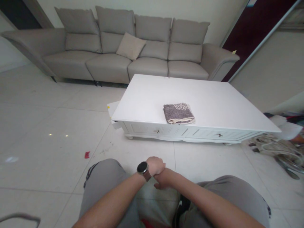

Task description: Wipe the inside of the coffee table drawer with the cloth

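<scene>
My left hand (155, 165), with a round dark-faced watch (142, 167) on a brown strap at its wrist, is closed with fingers curled in. Against it rests my right hand (163, 178), its fingers bent and partly hidden where the two hands meet. I see no object in either hand. Both are held low between my knees, in front of the white coffee table (144, 98). A folded brown towel (178, 114) with a pale pattern and cream edges lies near the table's front edge, well apart from my hands.
A long grey sofa (149, 67) stands behind the table, with a beige cushion (131, 46) on it. Coiled pale hose or cable (273, 147) and other clutter lie on the floor at right. A small red scrap (87, 155) is on the tiled floor (47, 126) at left.
</scene>
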{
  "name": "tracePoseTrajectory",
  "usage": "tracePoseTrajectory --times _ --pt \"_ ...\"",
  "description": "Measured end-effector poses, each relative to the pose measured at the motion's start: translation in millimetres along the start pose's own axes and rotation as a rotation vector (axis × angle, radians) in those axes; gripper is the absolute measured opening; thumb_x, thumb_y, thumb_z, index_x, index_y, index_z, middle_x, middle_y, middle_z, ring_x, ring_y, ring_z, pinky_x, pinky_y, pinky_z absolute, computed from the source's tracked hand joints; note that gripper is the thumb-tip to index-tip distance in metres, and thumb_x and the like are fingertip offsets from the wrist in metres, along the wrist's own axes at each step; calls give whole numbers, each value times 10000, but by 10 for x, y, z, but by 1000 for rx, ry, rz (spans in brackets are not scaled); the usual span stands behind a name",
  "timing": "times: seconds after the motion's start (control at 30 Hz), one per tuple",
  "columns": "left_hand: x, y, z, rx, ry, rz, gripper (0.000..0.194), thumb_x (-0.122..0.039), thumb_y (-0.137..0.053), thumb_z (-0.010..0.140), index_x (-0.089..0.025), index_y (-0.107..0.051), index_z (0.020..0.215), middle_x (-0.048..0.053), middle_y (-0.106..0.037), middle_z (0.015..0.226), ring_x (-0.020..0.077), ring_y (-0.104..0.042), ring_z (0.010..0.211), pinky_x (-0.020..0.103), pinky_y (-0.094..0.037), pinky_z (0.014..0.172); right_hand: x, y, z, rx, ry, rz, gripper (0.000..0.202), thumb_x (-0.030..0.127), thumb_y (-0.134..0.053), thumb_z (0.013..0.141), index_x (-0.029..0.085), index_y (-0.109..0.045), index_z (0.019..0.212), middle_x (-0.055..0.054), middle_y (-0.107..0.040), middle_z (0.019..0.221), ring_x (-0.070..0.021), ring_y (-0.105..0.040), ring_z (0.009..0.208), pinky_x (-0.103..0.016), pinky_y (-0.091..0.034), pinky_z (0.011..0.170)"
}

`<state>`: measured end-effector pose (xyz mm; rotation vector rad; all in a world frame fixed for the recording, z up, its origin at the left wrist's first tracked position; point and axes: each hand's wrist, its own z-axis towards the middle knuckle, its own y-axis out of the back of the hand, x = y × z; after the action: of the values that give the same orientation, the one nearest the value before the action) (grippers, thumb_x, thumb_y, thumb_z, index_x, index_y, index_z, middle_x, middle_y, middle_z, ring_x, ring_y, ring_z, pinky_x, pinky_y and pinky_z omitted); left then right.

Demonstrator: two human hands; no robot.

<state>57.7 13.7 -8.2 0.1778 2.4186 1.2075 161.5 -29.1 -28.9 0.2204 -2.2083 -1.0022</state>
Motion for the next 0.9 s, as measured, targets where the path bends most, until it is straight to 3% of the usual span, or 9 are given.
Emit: tracePoseTrajectory --times 0.13,0.27,0.63,0.9 --pt "-34 56 -19 70 -40 38 406 -341 -462 952 -160 -820 1010 253 -765 1071 373 -733 1032 451 -565 846 22 2 -11 62 -26 -22 608 253 -748 756 191 -657 1354 -151 -677 1349 -379 -672 1158 -424 -550 992" --pt "-55 52 -31 67 -9 22 425 -362 -447 966 -157 -815 1024 261 -759 1087 377 -730 1046 456 -564 852 21 -15 -2 93 8 -42 622 265 -717 798 120 -615 1393 -208 -646 1372 -410 -653 1181 -471 -542 1004" --pt "-71 74 -56 113 -39 94 527 -316 -332 990 -82 -788 1110 285 -743 1118 383 -724 1073 458 -576 849 -3 -71 5 53 -10 -45 598 249 -775 742 224 -645 1325 -126 -692 1330 -351 -687 1134 -422 -567 971" --pt "-91 105 -64 143 -23 144 538 -372 -335 1011 -90 -772 1147 242 -747 1163 341 -719 1108 407 -578 876 -36 -92 43 123 22 -99 644 297 -733 787 122 -593 1391 -200 -653 1363 -374 -673 1155 -460 -560 981"
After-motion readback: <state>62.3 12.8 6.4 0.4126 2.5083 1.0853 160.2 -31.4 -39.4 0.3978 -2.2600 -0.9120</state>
